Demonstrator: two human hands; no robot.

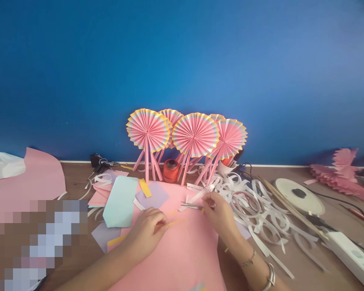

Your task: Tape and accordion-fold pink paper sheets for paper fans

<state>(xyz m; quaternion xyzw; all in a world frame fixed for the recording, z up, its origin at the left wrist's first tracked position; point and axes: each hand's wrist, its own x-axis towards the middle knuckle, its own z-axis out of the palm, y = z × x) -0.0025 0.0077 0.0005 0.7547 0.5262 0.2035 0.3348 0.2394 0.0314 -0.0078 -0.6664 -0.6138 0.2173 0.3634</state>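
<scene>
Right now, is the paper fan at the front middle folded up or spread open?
Spread open: the pink fan's pleats radiate from its centre all the way round, making a full disc.

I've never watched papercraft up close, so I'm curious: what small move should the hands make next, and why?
Probably lift the thin yellow strip toward the scissors: the strip sticks out from the left hand, and the blades, beside the right hand, point toward that side.
</scene>
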